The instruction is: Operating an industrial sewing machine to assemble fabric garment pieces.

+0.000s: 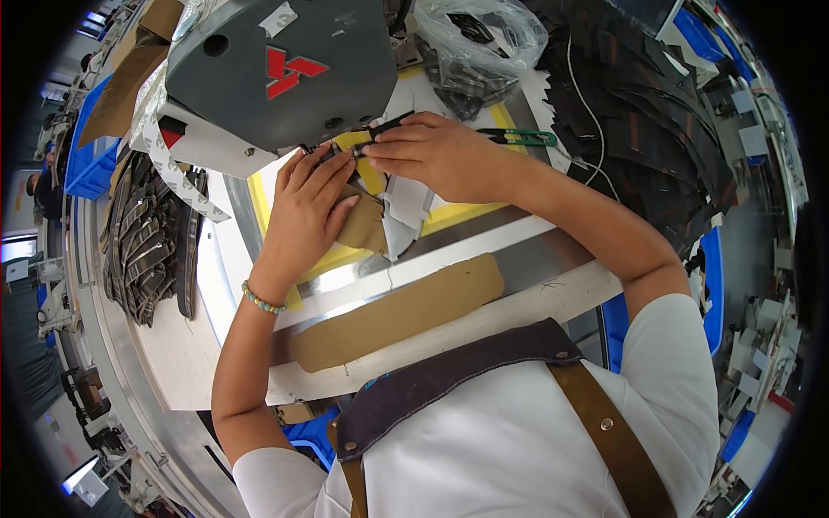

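Note:
My left hand (304, 207) lies flat with fingers together on a small dark piece at the needle area under the grey sewing machine head (285, 65). My right hand (432, 155) pinches that same piece (344, 152) from the right and also grips a thin black tool (389, 126) that points toward the needle. Under both hands lie a tan leather scrap (363, 226) and white paper pieces (406, 207) on a yellow plate (462, 211). The needle itself is hidden by the machine head.
Green-handled thread snips (518, 136) lie right of my right hand. A clear plastic bag (479, 39) of dark parts sits behind. Dark strap piles lie at the left (151, 237) and right (639, 129). A long tan pad (397, 312) lies on the table front. Blue bins (91, 160) stand around.

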### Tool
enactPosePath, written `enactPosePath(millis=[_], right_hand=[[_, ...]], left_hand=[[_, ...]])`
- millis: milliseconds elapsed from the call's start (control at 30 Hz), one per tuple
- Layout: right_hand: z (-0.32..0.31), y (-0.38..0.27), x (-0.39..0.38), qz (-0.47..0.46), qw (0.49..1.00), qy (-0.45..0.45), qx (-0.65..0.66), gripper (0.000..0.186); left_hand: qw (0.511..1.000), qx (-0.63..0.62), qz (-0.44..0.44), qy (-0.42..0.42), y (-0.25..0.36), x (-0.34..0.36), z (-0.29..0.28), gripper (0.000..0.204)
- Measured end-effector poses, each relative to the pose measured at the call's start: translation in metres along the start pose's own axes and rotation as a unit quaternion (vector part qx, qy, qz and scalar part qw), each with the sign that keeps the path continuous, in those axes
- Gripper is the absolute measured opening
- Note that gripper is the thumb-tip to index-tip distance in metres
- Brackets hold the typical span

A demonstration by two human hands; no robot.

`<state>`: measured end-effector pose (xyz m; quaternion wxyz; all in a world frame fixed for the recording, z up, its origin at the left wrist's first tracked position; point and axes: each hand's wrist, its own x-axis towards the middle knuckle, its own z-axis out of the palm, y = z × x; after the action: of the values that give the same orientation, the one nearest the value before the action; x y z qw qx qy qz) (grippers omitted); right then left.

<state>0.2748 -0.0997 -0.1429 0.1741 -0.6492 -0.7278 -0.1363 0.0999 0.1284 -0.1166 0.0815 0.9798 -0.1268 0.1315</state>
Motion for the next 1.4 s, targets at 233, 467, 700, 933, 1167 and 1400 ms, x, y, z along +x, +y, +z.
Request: enactPosePath(millis=[233,467,700,933,1167,1400], right_hand=[[-0.022,0.015,-0.001,0.142,0.976,-0.007,-0.162,0.043],[0.004,-0.005,-0.007,0.084,0.996,0.026,0.027,0.037],[0.005,-0.007,-0.003,0.099,0.994,0.016,0.036,0.036],[0.005,-0.007,-0.004,0.130,0.991,0.016,0.038,0.036],[-0.007,-0.016,-0.001,0.201,0.973,0.036,0.106,0.043],[0.008,-0.012,-0.006,0.125,0.992,0.016,0.009,0.045]], left_hand=[[0.999,-0.025,-0.009,-0.022,0.005,-0.007,0.001,0.052],[0.998,-0.054,-0.010,-0.022,0.008,-0.001,0.009,0.061],[0.999,-0.051,-0.008,-0.015,0.009,0.000,0.012,0.063],[1.000,-0.001,-0.006,-0.019,0.018,0.012,0.010,0.068],[0.996,0.069,-0.010,-0.046,0.026,0.022,0.010,0.067],[0.997,-0.029,-0.034,0.068,0.015,0.007,0.018,0.048]])
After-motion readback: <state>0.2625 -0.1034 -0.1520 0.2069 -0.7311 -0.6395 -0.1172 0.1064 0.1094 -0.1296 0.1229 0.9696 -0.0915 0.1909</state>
